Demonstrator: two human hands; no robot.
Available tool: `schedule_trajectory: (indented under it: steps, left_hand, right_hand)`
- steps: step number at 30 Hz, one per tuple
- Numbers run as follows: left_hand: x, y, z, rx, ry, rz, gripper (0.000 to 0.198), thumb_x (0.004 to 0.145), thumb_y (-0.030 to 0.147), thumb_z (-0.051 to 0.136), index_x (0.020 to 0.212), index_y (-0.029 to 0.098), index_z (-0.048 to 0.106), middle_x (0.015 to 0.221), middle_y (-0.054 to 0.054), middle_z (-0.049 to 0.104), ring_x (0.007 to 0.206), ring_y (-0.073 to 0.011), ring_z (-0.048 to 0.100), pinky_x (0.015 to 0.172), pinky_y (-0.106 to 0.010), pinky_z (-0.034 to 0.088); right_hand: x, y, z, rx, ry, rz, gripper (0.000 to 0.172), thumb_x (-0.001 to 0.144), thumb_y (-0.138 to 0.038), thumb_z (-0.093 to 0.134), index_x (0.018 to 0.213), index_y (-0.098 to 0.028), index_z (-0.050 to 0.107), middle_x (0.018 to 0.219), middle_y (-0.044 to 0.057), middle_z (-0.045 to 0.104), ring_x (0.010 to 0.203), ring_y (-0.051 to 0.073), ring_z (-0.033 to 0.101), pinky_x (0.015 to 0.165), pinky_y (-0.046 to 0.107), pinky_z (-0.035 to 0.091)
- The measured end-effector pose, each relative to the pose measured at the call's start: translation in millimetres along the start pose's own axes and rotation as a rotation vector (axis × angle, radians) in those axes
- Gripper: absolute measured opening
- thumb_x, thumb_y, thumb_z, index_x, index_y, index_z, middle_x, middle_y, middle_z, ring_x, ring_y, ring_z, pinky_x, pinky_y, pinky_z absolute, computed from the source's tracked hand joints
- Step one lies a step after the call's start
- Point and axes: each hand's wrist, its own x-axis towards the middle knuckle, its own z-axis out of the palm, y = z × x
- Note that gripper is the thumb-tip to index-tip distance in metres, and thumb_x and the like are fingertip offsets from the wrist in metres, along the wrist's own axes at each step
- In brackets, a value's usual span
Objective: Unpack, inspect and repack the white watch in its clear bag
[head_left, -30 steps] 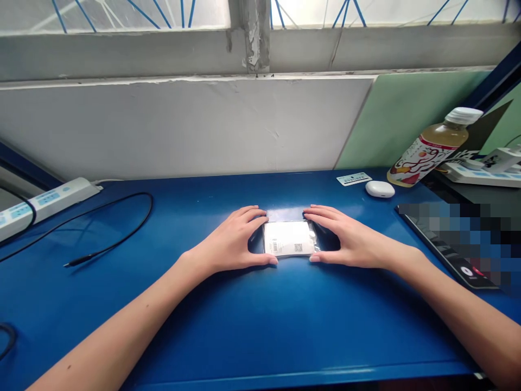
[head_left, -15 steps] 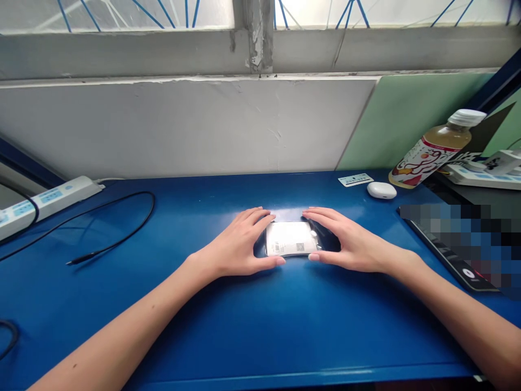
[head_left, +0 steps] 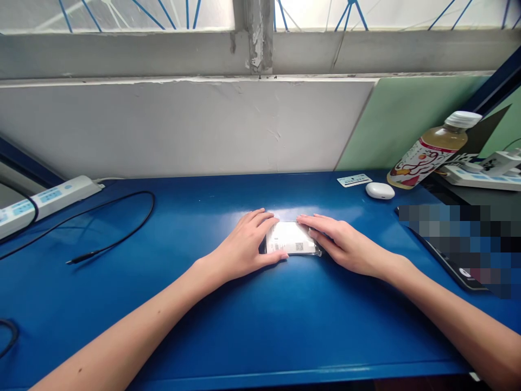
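A flat white packet (head_left: 291,239) in clear plastic wrap lies on the blue table, printed with a small square code and fine print. My left hand (head_left: 248,241) spans its left end, thumb at the near edge and fingers at the far edge, closed on it. Over the packet's right end is my right hand (head_left: 344,244). Its fingers stretch out toward the far right corner, and the thumb rests by the right side, touching the wrap. The hand looks open, not wrapped round the packet.
On the blue table (head_left: 260,326) lie a black cable (head_left: 134,233) and a white power strip (head_left: 52,201) at left. At right are a small card (head_left: 354,180), a white earbud case (head_left: 380,190), a drink bottle (head_left: 433,152), a dark-edged blurred device (head_left: 443,260) and another power strip (head_left: 484,179).
My right thumb has moved from the packet's near edge up to its right side, and the right fingers have come further left. My left hand has shifted slightly right.
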Motion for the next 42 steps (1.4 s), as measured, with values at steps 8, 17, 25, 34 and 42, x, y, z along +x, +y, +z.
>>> schedule_trajectory:
  steps: [8,17,25,34,42]
  left_hand:
    - [0.8,-1.3,1.9,-0.015,0.022,0.011,0.068,0.084,0.057,0.069,0.134,0.013,0.054,0.144,-0.018,0.053,0.140,-0.0357,0.039,0.116,-0.054,0.033]
    - [-0.3,-3.3,-6.3,-0.036,0.018,-0.004,0.065,0.081,0.054,0.072,0.129,0.012,0.057,0.139,-0.017,0.057,0.137,-0.0344,0.044,0.112,-0.049,0.040]
    - [-0.5,-2.5,-9.2,-0.017,0.074,0.040,0.055,0.077,0.046,0.073,0.118,0.013,0.060,0.128,-0.017,0.062,0.128,-0.0349,0.052,0.109,-0.049,0.043]
    - [-0.5,0.2,-1.5,0.042,0.030,0.051,0.073,0.080,0.057,0.070,0.132,0.007,0.054,0.141,-0.022,0.053,0.139,-0.0399,0.039,0.113,-0.056,0.036]
    - [-1.4,0.1,2.5,0.007,0.036,0.073,0.060,0.087,0.051,0.066,0.131,0.012,0.055,0.139,-0.015,0.057,0.142,-0.0348,0.036,0.115,-0.050,0.036]
  right_hand:
    - [1.5,4.1,-2.7,0.057,-0.025,0.008,0.043,0.101,-0.022,0.036,0.137,-0.027,0.058,0.136,0.004,0.065,0.128,0.029,0.059,0.109,0.049,0.047]
    - [0.6,17.9,-7.2,-0.111,0.116,-0.158,0.030,0.095,-0.017,0.050,0.119,-0.019,0.069,0.131,0.010,0.067,0.130,0.028,0.054,0.107,0.047,0.049]
    - [1.2,16.5,-8.3,-0.132,0.061,-0.183,0.017,0.094,-0.022,0.059,0.098,-0.023,0.076,0.093,0.007,0.074,0.105,0.026,0.063,0.087,0.040,0.056]
    - [0.9,5.2,-9.1,-0.092,0.027,-0.127,0.029,0.090,-0.026,0.064,0.117,-0.017,0.067,0.102,0.011,0.072,0.105,0.027,0.064,0.087,0.040,0.056]
    - [-0.2,9.1,1.7,-0.102,0.088,-0.150,0.026,0.088,-0.033,0.068,0.110,-0.018,0.072,0.123,0.016,0.065,0.119,0.032,0.058,0.098,0.049,0.053]
